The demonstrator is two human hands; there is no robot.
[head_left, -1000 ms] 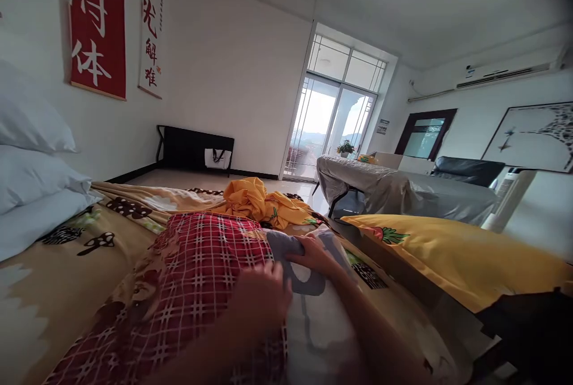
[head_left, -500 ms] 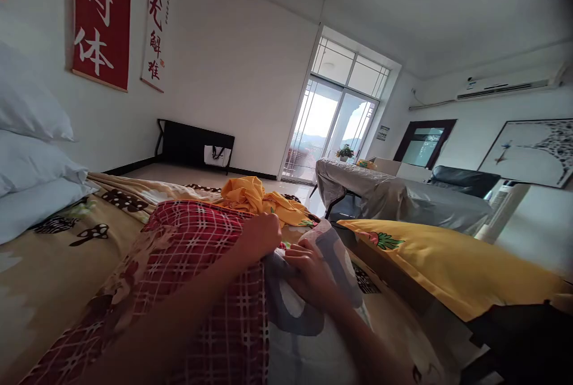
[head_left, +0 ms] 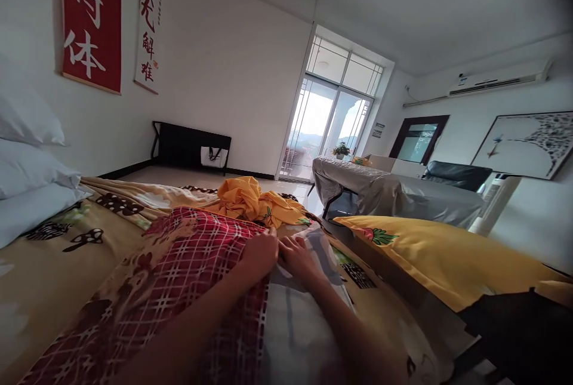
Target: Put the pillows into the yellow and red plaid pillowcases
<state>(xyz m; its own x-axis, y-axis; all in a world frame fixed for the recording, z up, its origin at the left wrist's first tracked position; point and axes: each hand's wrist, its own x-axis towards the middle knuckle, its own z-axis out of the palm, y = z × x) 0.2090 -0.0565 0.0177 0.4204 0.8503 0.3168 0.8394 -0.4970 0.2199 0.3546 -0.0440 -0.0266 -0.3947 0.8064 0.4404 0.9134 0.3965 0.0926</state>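
My left hand (head_left: 259,252) and my right hand (head_left: 299,259) rest side by side, fingers down, at the far edge of a white and grey patterned cloth (head_left: 295,325) that lies flat on the bed. The left hand lies where this cloth meets a red plaid cloth (head_left: 188,277). Both hands press on the fabric; whether the fingers pinch it I cannot tell. Just beyond the hands sits a crumpled orange cloth (head_left: 250,200).
A tan mushroom-print blanket (head_left: 67,253) covers the bed. White pillows (head_left: 27,182) are stacked at the left. A yellow pillow (head_left: 443,259) lies to the right. Beyond stand a covered table (head_left: 385,194), a black chair (head_left: 456,175) and a glass balcony door (head_left: 326,128).
My left hand moved forward to join the right one. The bunched grey and white cloth has been flattened out, and both hands have slid to its far edge.
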